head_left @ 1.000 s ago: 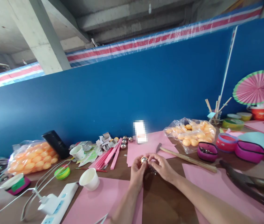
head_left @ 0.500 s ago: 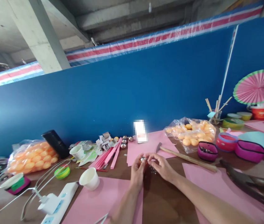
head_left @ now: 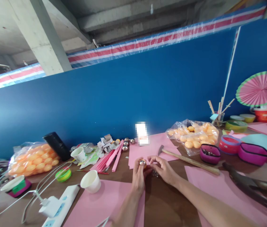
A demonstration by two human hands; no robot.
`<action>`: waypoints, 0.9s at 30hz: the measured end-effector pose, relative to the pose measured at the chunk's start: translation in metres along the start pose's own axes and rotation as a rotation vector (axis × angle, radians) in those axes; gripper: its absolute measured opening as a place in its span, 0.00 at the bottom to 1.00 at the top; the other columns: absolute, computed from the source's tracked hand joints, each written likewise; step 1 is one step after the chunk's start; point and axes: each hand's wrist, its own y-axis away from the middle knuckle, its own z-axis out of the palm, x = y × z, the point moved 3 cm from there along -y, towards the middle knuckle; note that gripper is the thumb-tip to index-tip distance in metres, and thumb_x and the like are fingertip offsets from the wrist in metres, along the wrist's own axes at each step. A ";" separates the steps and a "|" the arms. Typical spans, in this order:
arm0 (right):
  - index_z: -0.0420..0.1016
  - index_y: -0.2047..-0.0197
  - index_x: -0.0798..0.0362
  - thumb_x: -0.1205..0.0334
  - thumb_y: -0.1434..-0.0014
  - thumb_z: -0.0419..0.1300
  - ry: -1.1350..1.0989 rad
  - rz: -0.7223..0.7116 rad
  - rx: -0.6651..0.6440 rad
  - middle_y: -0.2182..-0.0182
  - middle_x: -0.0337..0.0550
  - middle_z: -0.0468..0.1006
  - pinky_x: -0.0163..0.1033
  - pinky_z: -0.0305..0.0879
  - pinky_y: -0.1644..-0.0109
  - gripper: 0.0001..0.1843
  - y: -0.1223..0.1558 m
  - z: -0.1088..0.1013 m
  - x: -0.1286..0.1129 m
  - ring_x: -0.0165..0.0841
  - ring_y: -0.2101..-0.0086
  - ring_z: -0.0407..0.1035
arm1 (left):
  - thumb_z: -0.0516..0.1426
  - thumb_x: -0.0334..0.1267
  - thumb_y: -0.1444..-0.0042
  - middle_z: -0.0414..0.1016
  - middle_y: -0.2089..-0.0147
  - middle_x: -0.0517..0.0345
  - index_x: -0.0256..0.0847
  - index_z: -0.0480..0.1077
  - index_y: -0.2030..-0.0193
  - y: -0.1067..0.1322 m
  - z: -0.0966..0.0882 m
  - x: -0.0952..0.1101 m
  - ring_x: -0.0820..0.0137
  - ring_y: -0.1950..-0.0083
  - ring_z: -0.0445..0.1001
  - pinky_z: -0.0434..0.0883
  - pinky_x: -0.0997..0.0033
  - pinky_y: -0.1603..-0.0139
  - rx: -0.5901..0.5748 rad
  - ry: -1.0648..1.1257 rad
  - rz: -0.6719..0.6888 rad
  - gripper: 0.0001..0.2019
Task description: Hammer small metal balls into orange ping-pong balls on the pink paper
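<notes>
In the head view my left hand (head_left: 138,178) is closed around a shiny metallic ball (head_left: 142,163), its thumb and fingers gripping the sides. Just to the right, my right hand (head_left: 162,170) is curled, thumb and fingertips drawn together close to the ball. Whatever those fingertips pinch, if anything, is too small to make out. Below the right fingers lies a little cluster of small shiny metal pieces (head_left: 154,173), partly covered by the hand. A pink sheet (head_left: 135,156) lies just beyond both hands.
A hammer (head_left: 190,161) lies to the right, near a purple container (head_left: 210,154) of small metal parts. Bags of orange balls (head_left: 35,160) stand on both sides. A white cup (head_left: 90,182), a power strip (head_left: 62,205), pink strips (head_left: 108,157) and more metallic balls (head_left: 125,147) are on the left.
The metallic ball has shifted slightly left and turned in my left hand. My right fingertips have come a little away from it.
</notes>
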 end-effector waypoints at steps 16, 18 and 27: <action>0.67 0.67 0.52 0.56 0.46 0.54 0.003 0.010 0.015 0.55 0.48 0.70 0.41 0.63 0.53 0.09 0.001 -0.001 0.003 0.35 0.53 0.64 | 0.48 0.56 0.50 0.61 0.82 0.67 0.40 0.61 0.63 -0.001 0.000 0.003 0.84 0.89 0.49 0.42 0.84 0.90 -0.010 -0.153 0.035 0.20; 0.67 0.67 0.52 0.56 0.46 0.54 0.003 0.012 0.015 0.54 0.48 0.70 0.41 0.63 0.53 0.09 0.001 -0.001 0.004 0.35 0.53 0.64 | 0.48 0.55 0.50 0.61 0.82 0.66 0.40 0.61 0.64 -0.001 0.000 0.003 0.84 0.89 0.49 0.42 0.83 0.90 -0.023 -0.140 0.031 0.19; 0.67 0.68 0.52 0.55 0.46 0.54 -0.010 0.017 0.004 0.54 0.48 0.70 0.40 0.63 0.53 0.09 0.001 -0.001 0.001 0.36 0.53 0.64 | 0.50 0.52 0.50 0.64 0.79 0.64 0.41 0.62 0.65 0.001 -0.001 0.005 0.83 0.86 0.52 0.47 0.83 0.88 -0.047 -0.132 0.061 0.16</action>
